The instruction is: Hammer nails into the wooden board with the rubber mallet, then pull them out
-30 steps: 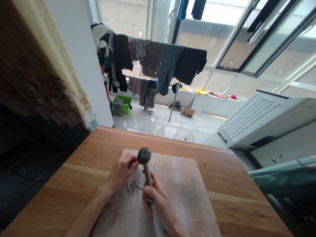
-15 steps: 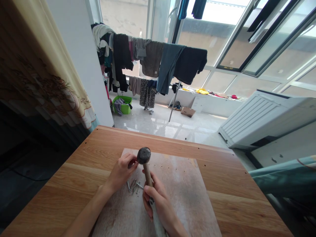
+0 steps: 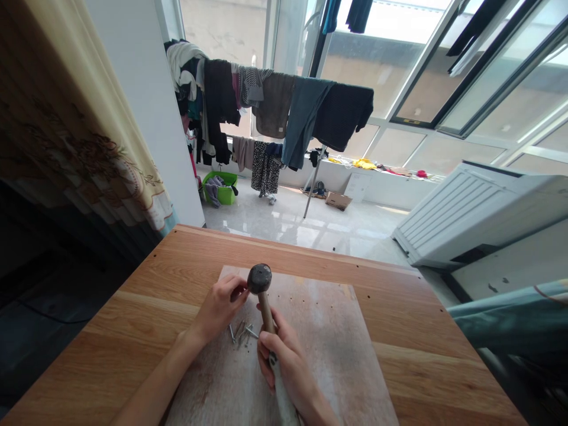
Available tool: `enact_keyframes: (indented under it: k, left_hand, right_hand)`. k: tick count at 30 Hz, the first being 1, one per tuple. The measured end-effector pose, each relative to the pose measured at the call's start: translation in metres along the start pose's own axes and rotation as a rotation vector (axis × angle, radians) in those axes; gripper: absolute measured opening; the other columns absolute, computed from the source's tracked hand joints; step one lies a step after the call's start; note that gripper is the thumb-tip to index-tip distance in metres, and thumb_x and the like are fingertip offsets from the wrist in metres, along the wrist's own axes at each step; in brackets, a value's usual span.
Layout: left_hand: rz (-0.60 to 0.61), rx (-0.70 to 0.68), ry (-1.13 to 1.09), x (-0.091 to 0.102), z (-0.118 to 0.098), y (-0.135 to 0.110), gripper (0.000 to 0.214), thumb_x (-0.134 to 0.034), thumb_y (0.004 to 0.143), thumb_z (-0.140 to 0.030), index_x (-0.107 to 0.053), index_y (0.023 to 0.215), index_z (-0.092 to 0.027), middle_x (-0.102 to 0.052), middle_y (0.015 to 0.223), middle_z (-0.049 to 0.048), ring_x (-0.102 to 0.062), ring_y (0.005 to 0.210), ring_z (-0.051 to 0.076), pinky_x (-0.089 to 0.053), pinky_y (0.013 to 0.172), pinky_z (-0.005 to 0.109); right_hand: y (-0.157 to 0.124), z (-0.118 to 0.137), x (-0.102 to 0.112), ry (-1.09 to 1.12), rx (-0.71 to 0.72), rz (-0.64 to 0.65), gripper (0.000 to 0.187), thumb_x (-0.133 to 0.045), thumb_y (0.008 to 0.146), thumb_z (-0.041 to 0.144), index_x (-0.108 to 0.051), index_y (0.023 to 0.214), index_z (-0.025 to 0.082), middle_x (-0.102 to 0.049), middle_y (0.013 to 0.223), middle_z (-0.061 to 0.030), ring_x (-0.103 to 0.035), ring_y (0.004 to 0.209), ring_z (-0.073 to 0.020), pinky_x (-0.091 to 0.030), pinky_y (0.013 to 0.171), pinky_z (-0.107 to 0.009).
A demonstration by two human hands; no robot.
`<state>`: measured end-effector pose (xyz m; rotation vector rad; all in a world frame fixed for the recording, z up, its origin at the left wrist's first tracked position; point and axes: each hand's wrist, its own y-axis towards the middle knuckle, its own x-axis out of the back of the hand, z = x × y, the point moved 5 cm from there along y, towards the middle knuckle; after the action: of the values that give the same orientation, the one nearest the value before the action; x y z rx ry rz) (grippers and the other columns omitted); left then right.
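Note:
My right hand [image 3: 284, 349] is wrapped round the handle of a mallet [image 3: 260, 279] with a dark round head and a brown and whitish handle. The mallet's head is raised toward the far side of a worn wooden board [image 3: 341, 378]. Just left of that head, my left hand [image 3: 224, 305] is closed in a pinch over the board. Its fingertips are partly hidden behind the head, so what they pinch cannot be made out. Several loose nails [image 3: 241, 334] lie on the board between my two hands. A row of small dark dots runs across the board's far part.
The board lies on a wooden tabletop [image 3: 426, 355]. Beyond its far edge stand a clothes-laden drying rack [image 3: 316, 177], a green basket [image 3: 227, 196] and a cardboard box [image 3: 338, 201]. A white ribbed appliance [image 3: 465, 207] is at right, a curtain [image 3: 110, 148] at left.

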<state>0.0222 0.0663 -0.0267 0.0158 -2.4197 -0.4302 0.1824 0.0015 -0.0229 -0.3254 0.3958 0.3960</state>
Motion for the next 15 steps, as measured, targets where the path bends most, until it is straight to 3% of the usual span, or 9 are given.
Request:
enact_keyframes:
  k: [15]
  left_hand:
    - [-0.017, -0.011, 0.012, 0.0015, -0.0048, 0.0017, 0.014, -0.056, 0.089, -0.023, -0.06, 0.075, -0.022, -0.06, 0.074, -0.0012, -0.055, 0.067, 0.014, -0.044, 0.065, 0.025]
  right_hand:
    - [-0.0008, 0.003, -0.0018, 0.009, 0.004, 0.004, 0.059, -0.063, 0.087, 0.038, -0.048, 0.139, 0.014, -0.052, 0.064, 0.0091, -0.038, 0.031, -0.0045, -0.03, 0.028, -0.016]
